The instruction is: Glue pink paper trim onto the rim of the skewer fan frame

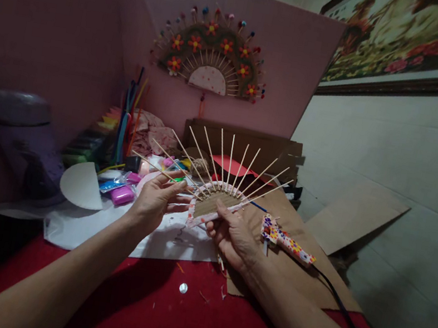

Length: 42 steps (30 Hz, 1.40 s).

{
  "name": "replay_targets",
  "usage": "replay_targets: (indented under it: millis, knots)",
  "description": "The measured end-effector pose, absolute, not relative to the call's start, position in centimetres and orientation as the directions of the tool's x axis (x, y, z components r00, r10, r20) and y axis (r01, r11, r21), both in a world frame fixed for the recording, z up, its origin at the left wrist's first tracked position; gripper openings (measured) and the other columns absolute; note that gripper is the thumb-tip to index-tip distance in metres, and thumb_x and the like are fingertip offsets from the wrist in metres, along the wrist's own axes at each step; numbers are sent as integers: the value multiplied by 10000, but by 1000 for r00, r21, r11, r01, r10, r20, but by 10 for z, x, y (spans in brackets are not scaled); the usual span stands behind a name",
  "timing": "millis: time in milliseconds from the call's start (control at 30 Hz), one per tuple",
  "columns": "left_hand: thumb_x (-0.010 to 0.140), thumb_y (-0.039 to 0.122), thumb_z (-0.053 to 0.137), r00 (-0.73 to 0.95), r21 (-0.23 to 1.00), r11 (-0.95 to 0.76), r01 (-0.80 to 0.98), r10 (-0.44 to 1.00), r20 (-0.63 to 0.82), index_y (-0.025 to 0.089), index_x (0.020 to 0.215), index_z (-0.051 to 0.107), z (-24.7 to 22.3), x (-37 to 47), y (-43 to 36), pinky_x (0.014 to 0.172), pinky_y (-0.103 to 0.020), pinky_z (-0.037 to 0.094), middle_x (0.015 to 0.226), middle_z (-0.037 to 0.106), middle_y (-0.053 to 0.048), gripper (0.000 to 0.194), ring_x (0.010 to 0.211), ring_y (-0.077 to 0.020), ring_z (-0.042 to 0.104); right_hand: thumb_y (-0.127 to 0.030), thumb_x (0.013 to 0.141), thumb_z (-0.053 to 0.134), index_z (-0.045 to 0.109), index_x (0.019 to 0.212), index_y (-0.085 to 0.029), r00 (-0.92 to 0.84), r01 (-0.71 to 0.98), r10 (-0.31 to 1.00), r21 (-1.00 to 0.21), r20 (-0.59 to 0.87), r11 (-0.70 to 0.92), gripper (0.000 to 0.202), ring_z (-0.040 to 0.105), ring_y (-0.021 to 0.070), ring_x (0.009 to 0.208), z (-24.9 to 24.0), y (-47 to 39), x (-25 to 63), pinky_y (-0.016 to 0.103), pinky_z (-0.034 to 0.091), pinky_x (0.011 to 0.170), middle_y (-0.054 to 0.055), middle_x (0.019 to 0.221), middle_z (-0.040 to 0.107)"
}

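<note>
A half-round cardboard piece (212, 203) edged with pink-spotted fabric is held up over the table, its flat side down. Several thin wooden sticks (231, 157) fan out from its curved edge. My right hand (234, 237) is closed on its lower right part, thumb on the cardboard face. At the left, my left hand (160, 196) has thumb and fingers pinched about the lowest left wooden stick. To the right lies a flower-patterned glue gun (288, 241) with a black cord, on a brown cardboard sheet (325, 284).
A finished-looking decorated fan (217, 53) hangs on the pink board (282, 45). Colourful clay packets (122, 195), a white half-circle (82, 185) and pipe cleaners (126, 119) sit at left. A small white disc (183, 288) lies on the red cloth (127, 300).
</note>
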<state>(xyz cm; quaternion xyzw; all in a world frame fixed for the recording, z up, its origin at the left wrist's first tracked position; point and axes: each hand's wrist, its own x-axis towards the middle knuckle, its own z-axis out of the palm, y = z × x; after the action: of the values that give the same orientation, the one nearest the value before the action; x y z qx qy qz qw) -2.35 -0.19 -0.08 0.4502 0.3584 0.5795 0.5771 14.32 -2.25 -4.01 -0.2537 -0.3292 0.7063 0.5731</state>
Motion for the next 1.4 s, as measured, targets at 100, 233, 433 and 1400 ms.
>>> replay_targets:
  millis: [100,233,433,1400]
  knots:
    - [678,184,674,76,933,-76,-352,991,109,171,1023,544,-1,-24,-2,492,-280,535,756,669,-51,369,560,-167,652,-297,705,677,532,707,-158,-221,-638,975,-759,20,-129,201,528,70,450,-40,-23,144,156,387,399,7,587,613]
    - [667,179,682,69,928,-76,-364,992,109,171,1024,544,-3,-24,-1,484,-278,536,755,671,-51,383,556,-169,653,-315,707,674,525,701,-160,-211,-633,977,-767,35,-110,215,525,72,447,-41,-22,144,157,381,396,3,575,605]
    - [669,187,681,72,930,-85,-358,990,118,179,1034,538,-3,-24,-1,494,-280,539,756,672,-49,392,565,-172,656,-309,703,679,505,704,-168,-220,-641,975,-759,40,-114,225,534,85,452,-42,-22,144,169,387,403,3,562,608]
    - [671,188,680,71,933,-85,-349,991,117,178,1044,535,-3,-24,-2,488,-275,536,766,672,-55,400,566,-172,655,-276,716,667,482,742,-184,-225,-640,973,-761,46,-112,209,540,82,446,-39,-23,142,156,392,396,-4,578,615]
